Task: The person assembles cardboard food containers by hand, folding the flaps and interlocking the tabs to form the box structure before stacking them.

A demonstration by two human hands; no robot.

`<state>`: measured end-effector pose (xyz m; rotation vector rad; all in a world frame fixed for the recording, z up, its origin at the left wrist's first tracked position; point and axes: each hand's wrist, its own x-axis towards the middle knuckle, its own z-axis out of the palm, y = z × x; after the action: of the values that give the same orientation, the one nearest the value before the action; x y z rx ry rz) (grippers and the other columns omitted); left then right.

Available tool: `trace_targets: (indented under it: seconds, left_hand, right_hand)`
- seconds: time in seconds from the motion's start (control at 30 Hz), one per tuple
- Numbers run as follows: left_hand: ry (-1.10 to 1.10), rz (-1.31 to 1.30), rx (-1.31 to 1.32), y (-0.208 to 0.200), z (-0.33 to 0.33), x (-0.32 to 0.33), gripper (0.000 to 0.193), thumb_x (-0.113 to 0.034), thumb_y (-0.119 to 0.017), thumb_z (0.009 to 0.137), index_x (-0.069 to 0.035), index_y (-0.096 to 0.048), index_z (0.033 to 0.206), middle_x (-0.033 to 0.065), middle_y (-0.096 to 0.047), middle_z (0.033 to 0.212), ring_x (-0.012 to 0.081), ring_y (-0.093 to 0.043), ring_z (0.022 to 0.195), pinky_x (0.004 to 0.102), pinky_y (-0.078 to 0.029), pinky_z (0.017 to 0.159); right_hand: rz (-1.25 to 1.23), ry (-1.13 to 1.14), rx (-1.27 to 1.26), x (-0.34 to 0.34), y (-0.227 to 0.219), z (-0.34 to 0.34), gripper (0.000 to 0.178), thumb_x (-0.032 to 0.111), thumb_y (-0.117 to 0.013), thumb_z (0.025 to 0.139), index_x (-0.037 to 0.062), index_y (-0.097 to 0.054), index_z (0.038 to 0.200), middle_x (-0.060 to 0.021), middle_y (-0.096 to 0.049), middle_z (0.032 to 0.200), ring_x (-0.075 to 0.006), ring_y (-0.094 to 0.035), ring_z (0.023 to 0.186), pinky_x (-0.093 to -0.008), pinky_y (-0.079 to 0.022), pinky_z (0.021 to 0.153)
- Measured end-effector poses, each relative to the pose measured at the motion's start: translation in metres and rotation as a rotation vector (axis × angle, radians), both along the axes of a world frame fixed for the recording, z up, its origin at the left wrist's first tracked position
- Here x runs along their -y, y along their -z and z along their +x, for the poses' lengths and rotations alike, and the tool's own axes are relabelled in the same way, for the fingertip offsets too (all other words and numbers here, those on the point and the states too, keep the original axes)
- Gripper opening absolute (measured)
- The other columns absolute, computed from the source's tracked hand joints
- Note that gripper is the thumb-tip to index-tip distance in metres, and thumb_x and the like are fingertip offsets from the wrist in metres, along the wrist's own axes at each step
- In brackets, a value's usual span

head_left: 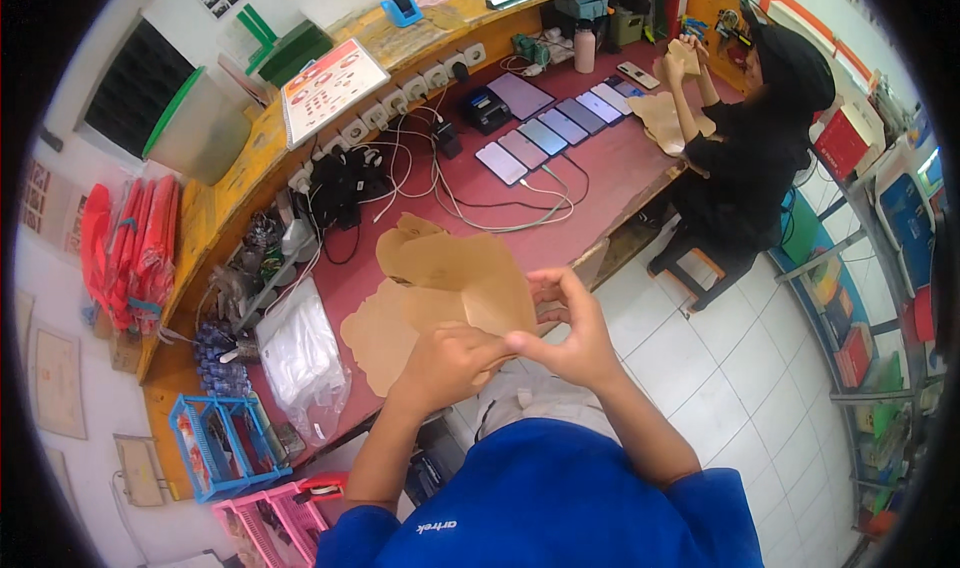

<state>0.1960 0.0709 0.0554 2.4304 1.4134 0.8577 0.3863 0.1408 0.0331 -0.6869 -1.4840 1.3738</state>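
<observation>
I hold a partly folded brown kraft paper box [465, 268] between both hands, above the near edge of the red table. Its rounded flaps spread away from me, and one side curves upward. My left hand [452, 365] pinches the near edge, fingers bent and pressed together. On the right side, my right hand [572, 333] grips the same box with the thumb on the near corner and the fingers curled behind. Beneath it, another flat brown paper blank [372, 333] rests on the table; whether it is one sheet or a stack I cannot tell.
Several phones [545, 133] lie in a row on the red table [440, 193], with white cables nearby. Clear plastic bags [300, 353] and a blue basket [225, 448] are at the left. A person in black [745, 158] handles brown paper at the far right.
</observation>
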Motion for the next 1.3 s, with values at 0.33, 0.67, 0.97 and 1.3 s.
trace_targets:
  seconds: [0.33, 0.67, 0.97, 1.3]
  left_hand:
    - [0.023, 0.104, -0.474, -0.005, 0.018, -0.004, 0.044, -0.026, -0.076, 0.079, -0.009, -0.068, 0.119, 0.007, -0.073, 0.111, 0.0221, -0.072, 0.099, 0.0391, -0.055, 0.092]
    - [-0.125, -0.435, 1.23, -0.004, 0.032, -0.024, 0.063, -0.029, -0.061, 0.105, 0.004, -0.038, 0.153, 0.0209, -0.062, 0.136, 0.0295, -0.057, 0.133, 0.0426, -0.043, 0.115]
    - [-0.321, -0.475, 1.09, 0.013, 0.015, -0.016, 0.031, -0.011, -0.068, 0.099, 0.003, -0.062, 0.126, 0.0083, -0.071, 0.115, 0.0143, -0.066, 0.104, 0.0303, -0.053, 0.09]
    - [-0.278, -0.209, 0.513, -0.013, 0.013, -0.008, 0.018, -0.004, -0.069, 0.093, 0.004, -0.064, 0.108, 0.0163, -0.068, 0.092, 0.0205, -0.068, 0.085, 0.0321, -0.055, 0.081]
  right_hand:
    - [0.004, 0.208, 0.075, -0.008, 0.034, -0.005, 0.024, 0.002, -0.056, 0.099, -0.0052, -0.06, 0.121, -0.0076, -0.069, 0.097, -0.0127, -0.064, 0.09, -0.0302, -0.052, 0.077]
    - [0.496, 0.509, 0.41, 0.012, 0.016, -0.004, 0.042, -0.005, -0.056, 0.094, -0.0023, -0.058, 0.136, -0.0247, -0.054, 0.123, -0.0347, -0.061, 0.097, -0.037, -0.053, 0.081]
    - [0.787, 0.165, 0.441, 0.009, -0.012, 0.019, 0.054, 0.022, -0.083, 0.079, 0.0088, -0.066, 0.129, -0.014, -0.062, 0.123, -0.0359, -0.059, 0.112, -0.0483, -0.047, 0.097]
    - [0.633, 0.081, 0.361, -0.025, -0.024, 0.006, 0.041, 0.015, -0.084, 0.08, 0.0052, -0.072, 0.118, -0.0109, -0.068, 0.117, -0.031, -0.063, 0.106, -0.0401, -0.05, 0.092]
